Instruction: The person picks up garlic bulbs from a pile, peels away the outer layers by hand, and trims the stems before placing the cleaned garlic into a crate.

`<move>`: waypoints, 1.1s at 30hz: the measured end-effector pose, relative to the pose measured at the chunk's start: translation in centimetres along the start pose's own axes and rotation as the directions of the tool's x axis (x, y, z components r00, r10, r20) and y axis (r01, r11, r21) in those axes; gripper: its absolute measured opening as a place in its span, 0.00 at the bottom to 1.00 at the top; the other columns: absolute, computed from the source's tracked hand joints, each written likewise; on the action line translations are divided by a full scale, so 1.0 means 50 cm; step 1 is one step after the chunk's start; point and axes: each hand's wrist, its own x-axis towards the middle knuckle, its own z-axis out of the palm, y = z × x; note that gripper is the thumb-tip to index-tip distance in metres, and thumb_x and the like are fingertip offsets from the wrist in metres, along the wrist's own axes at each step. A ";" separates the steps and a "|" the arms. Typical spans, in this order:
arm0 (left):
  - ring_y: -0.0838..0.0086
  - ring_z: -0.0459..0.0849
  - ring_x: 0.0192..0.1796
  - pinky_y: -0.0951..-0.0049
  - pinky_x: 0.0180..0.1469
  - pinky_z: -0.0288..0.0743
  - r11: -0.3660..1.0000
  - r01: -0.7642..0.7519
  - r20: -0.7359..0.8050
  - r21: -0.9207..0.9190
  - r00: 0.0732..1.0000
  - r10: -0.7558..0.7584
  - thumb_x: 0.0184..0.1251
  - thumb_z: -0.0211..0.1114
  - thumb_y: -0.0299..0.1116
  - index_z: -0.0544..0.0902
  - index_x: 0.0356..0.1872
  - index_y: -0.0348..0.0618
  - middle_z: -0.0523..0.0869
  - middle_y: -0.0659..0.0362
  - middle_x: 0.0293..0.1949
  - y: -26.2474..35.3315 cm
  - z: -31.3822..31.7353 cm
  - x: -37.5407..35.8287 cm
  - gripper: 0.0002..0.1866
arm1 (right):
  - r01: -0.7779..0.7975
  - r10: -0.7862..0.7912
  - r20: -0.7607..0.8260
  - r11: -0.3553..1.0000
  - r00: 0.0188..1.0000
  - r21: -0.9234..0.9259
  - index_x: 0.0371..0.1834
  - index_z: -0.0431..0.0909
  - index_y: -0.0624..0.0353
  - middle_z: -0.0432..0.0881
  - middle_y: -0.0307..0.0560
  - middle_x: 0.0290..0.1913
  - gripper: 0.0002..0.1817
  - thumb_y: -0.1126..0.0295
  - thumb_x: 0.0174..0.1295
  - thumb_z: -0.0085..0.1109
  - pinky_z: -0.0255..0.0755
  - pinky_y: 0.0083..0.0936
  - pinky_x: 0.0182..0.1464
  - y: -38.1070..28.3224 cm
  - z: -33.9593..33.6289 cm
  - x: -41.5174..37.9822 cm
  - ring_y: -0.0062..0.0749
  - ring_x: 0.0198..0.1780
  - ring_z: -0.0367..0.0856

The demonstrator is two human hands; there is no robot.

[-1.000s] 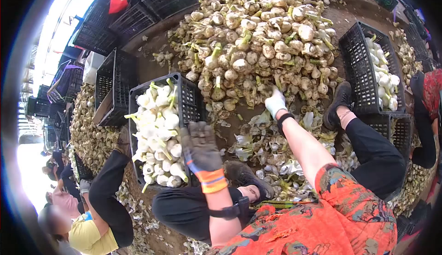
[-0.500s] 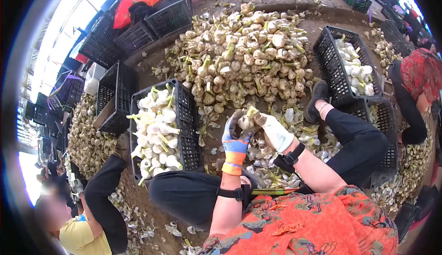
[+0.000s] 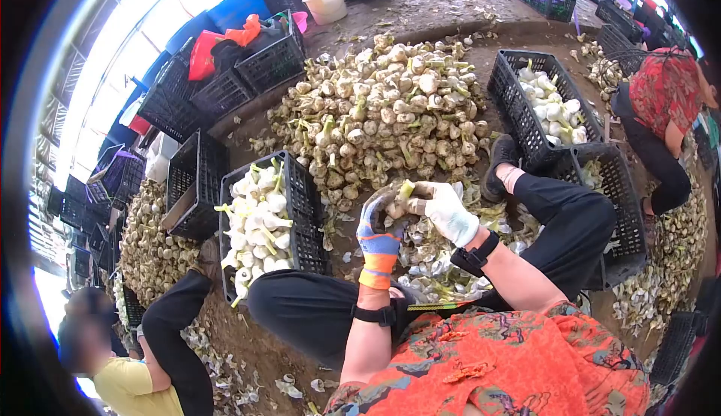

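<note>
My left hand (image 3: 380, 228), in a blue and orange glove with dirty dark fingers, is closed around a garlic bulb (image 3: 396, 206). The bulb's short greenish stem points up. My right hand (image 3: 448, 213), in a white glove with soiled fingertips, pinches the same bulb from the right. Both hands meet in front of a large heap of unpeeled garlic (image 3: 383, 108). Below them, loose skins (image 3: 432, 254) cover the ground between my legs. A black crate of peeled white garlic (image 3: 259, 221) stands to the left of my hands.
Another black crate (image 3: 518, 116) holding white garlic stands at the right, with a further crate (image 3: 617, 213) before it. A person in yellow (image 3: 135, 386) sits at lower left. Another in red (image 3: 665, 89) bends at far right. White bucket (image 3: 327, 4) stands at the back.
The camera view has tilted up, showing more of the background. Both hands stay together on the garlic bulb, with my right fingers now closer around its stem end.
</note>
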 end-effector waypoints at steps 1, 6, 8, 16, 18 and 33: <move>0.69 0.76 0.58 0.69 0.61 0.71 0.999 -0.024 0.011 0.021 1.000 0.024 0.45 0.70 0.12 0.74 0.56 0.36 0.77 0.54 0.58 0.003 0.001 0.001 0.31 | -0.004 0.004 0.003 1.000 1.000 -0.017 0.45 0.80 0.66 0.84 0.39 0.39 0.11 0.78 0.58 0.60 0.73 0.20 0.46 -0.002 -0.003 -0.001 0.19 0.40 0.80; 0.68 0.78 0.55 0.70 0.59 0.71 0.980 0.068 -0.059 -0.189 0.995 -0.081 0.49 0.74 0.20 0.75 0.52 0.36 0.78 0.54 0.55 0.008 0.009 0.007 0.27 | 0.137 -0.116 0.079 0.920 0.990 -0.366 0.46 0.78 0.66 0.83 0.41 0.40 0.13 0.79 0.56 0.60 0.72 0.21 0.45 -0.002 -0.034 -0.001 0.22 0.41 0.79; 0.67 0.79 0.54 0.69 0.56 0.75 0.857 0.163 -0.050 -0.488 0.976 -0.214 0.58 0.70 0.30 0.73 0.55 0.36 0.78 0.53 0.55 0.033 0.007 0.006 0.24 | 0.394 -0.338 0.222 0.627 0.915 -0.671 0.45 0.78 0.66 0.82 0.40 0.38 0.13 0.79 0.55 0.60 0.72 0.20 0.44 0.005 -0.054 0.002 0.22 0.41 0.79; 0.69 0.81 0.51 0.70 0.54 0.77 0.875 0.348 0.099 -0.338 0.937 -0.335 0.61 0.65 0.23 0.73 0.58 0.35 0.81 0.54 0.51 -0.031 0.024 -0.005 0.22 | 0.355 -0.380 0.147 0.563 0.913 -0.746 0.40 0.81 0.65 0.82 0.43 0.39 0.10 0.75 0.55 0.61 0.73 0.23 0.42 0.000 -0.044 -0.017 0.23 0.41 0.80; 0.69 0.82 0.51 0.69 0.53 0.78 0.871 0.328 0.077 -0.366 0.943 -0.323 0.56 0.66 0.18 0.74 0.57 0.35 0.81 0.54 0.51 -0.053 0.022 -0.014 0.24 | 0.125 -0.172 -0.043 0.845 0.984 -0.520 0.40 0.81 0.66 0.82 0.43 0.39 0.10 0.75 0.57 0.61 0.74 0.23 0.39 0.007 -0.039 -0.010 0.23 0.38 0.80; 0.71 0.74 0.55 0.74 0.56 0.71 0.979 0.187 0.214 -0.077 0.962 -0.167 0.41 0.79 0.30 0.51 0.73 0.44 0.73 0.53 0.58 0.014 -0.009 0.010 0.57 | 0.102 -0.079 0.064 0.753 0.995 -0.650 0.49 0.79 0.62 0.82 0.57 0.46 0.21 0.64 0.53 0.60 0.74 0.33 0.50 0.017 -0.094 0.015 0.48 0.45 0.82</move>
